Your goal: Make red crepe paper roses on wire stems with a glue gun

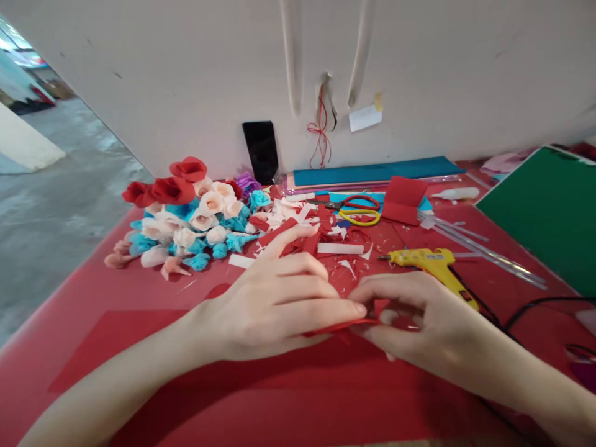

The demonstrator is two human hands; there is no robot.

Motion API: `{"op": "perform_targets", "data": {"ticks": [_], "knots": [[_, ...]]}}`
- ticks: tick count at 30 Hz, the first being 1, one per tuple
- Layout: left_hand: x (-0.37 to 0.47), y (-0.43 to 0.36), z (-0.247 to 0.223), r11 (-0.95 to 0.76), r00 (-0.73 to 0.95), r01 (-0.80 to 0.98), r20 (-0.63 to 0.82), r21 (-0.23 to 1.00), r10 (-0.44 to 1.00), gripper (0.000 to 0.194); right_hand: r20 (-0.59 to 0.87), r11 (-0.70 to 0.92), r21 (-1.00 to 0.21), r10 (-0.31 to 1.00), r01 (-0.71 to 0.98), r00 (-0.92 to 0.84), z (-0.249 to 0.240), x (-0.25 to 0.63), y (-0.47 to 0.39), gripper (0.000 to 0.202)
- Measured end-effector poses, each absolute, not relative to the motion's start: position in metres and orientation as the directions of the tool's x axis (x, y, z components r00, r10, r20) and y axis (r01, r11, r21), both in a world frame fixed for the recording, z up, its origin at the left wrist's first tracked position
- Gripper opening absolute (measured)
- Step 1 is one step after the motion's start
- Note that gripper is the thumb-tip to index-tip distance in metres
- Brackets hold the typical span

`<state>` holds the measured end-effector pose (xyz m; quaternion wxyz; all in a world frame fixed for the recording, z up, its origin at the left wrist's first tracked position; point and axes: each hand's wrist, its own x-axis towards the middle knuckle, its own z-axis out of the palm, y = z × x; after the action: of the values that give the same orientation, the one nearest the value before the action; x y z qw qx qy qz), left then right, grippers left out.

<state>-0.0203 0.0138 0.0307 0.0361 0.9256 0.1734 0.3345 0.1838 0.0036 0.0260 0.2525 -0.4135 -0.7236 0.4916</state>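
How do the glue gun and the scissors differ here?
Color: the glue gun has a yellow body; the scissors have one red and one yellow handle loop.
Position: the glue gun lies just beyond the right hand; the scissors lie farther back, among paper scraps.
Shared: both show yellow, and neither is held.

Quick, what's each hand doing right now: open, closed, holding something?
Left hand: closed, pinching a thin red piece.
Right hand: closed, holding the same red piece.
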Motion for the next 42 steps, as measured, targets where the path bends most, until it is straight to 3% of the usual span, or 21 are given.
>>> {"op": "perform_targets", "data": {"ticks": [3, 8, 13, 20, 30, 42], "knots": [[-0.018, 0.013, 0.031, -0.948, 0.742, 0.311, 0.607, 0.066, 0.286, 0.014, -0.059, 0.146, -0.935, 0.835, 0.324, -0.547, 0.027, 0.183, 0.004, 0.010], [-0.014, 0.012, 0.031, -0.923, 0.745, 0.384, 0.597, -0.021, 0.297, 0.018, -0.088, 0.119, -0.939, 0.821, 0.321, -0.564, 0.028, 0.183, 0.006, 0.013], [-0.020, 0.010, 0.029, -0.923, 0.768, 0.382, 0.544, 0.036, 0.339, 0.016, 0.002, 0.179, -0.943, 0.844, 0.279, -0.536, 0.025, 0.183, 0.008, 0.011], [-0.024, 0.008, 0.030, -0.919, 0.742, 0.380, 0.559, 0.104, 0.370, 0.011, -0.046, 0.168, -0.928, 0.834, 0.333, -0.550, 0.027, 0.186, 0.008, 0.009], [-0.024, 0.008, 0.037, -0.928, 0.756, 0.373, 0.584, -0.011, 0.297, 0.013, -0.003, 0.260, -0.883, 0.830, 0.392, -0.557, 0.032, 0.190, 0.004, 0.014], [-0.023, 0.010, 0.035, -0.944, 0.736, 0.324, 0.608, 0.070, 0.297, 0.011, -0.004, 0.271, -0.863, 0.840, 0.426, -0.543, 0.031, 0.187, 0.004, 0.007]]}}
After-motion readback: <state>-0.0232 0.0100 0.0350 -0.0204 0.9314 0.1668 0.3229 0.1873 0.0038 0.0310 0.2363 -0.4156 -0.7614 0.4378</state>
